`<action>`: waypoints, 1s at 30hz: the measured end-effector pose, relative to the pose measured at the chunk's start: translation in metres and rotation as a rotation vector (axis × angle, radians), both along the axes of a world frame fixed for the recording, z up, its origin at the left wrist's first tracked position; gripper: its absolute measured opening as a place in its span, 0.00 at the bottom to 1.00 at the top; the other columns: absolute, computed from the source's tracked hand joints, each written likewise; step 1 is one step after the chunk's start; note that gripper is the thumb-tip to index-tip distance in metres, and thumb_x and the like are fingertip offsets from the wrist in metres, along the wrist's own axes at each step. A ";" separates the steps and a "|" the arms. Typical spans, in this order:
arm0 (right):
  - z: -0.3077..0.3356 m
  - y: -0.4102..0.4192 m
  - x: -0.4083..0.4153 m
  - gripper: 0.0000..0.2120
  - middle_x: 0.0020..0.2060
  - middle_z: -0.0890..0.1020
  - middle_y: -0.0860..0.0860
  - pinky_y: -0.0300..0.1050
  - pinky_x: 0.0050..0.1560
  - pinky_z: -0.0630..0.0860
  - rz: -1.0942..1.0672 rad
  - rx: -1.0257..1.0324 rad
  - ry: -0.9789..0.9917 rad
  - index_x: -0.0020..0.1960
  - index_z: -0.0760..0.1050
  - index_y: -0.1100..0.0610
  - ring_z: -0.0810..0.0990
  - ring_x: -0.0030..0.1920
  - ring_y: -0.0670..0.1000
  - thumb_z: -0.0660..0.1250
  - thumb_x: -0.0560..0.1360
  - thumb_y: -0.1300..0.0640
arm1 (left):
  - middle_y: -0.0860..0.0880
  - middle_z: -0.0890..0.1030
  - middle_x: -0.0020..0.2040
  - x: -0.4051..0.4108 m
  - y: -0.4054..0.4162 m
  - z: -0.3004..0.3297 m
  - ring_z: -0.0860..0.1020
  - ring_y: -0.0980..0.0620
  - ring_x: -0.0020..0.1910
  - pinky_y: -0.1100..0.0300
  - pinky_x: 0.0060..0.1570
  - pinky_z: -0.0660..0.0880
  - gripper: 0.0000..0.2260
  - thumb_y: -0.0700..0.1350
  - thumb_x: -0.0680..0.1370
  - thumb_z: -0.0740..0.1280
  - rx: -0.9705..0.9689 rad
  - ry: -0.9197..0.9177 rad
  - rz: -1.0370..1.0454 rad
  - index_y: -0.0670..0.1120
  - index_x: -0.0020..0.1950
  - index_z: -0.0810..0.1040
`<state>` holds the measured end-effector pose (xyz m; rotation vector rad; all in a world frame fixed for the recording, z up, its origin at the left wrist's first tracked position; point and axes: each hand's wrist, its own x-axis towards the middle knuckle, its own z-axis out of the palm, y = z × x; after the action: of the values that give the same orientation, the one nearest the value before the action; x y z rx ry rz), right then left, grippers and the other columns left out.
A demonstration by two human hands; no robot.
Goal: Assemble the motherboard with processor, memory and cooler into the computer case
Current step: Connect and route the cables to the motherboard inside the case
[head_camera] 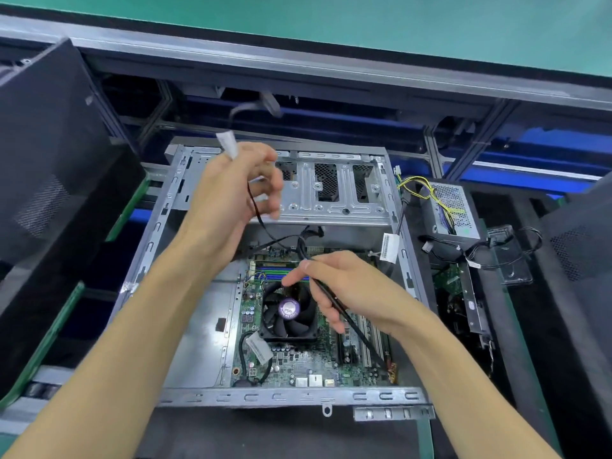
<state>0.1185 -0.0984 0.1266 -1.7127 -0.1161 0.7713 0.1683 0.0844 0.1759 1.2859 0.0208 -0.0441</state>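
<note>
Head view: both hands grasp black cables; left hand [231, 190], right hand [344, 286]; labels unreadable.

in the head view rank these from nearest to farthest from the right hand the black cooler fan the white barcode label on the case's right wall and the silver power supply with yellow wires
From the right hand:
1. Black cooler fan, just left of the fingers, on the green motherboard.
2. White barcode label, up and to the right, on the case wall.
3. Silver power supply with yellow wires, outside the case, far upper right.

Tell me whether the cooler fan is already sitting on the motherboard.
Yes: the black cooler fan sits on the green motherboard inside the case.
</note>
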 end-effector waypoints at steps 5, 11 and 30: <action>0.004 0.001 0.006 0.15 0.38 0.80 0.54 0.40 0.24 0.73 -0.222 0.282 0.176 0.44 0.77 0.61 0.79 0.32 0.51 0.59 0.85 0.56 | 0.51 0.68 0.25 -0.011 0.003 -0.016 0.64 0.51 0.23 0.59 0.24 0.68 0.08 0.40 0.80 0.60 0.438 0.266 -0.194 0.44 0.40 0.71; 0.009 0.003 0.008 0.18 0.35 0.82 0.55 0.38 0.23 0.70 -0.385 0.466 0.361 0.36 0.83 0.60 0.84 0.35 0.52 0.63 0.82 0.58 | 0.42 0.74 0.38 -0.033 -0.012 -0.043 0.73 0.49 0.39 0.55 0.43 0.78 0.08 0.37 0.79 0.64 0.191 0.365 -0.512 0.31 0.47 0.78; -0.010 0.016 -0.016 0.18 0.46 0.73 0.42 0.38 0.48 0.63 -0.240 -0.445 -0.578 0.38 0.79 0.45 0.73 0.50 0.43 0.58 0.84 0.52 | 0.56 0.84 0.44 -0.014 -0.010 -0.004 0.80 0.68 0.41 0.73 0.46 0.73 0.15 0.32 0.79 0.61 0.846 -0.166 -0.297 0.47 0.54 0.83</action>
<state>0.1030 -0.0823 0.1169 -2.2880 -0.1371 0.1045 0.1544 0.0743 0.1716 2.1262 -0.3259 -0.1995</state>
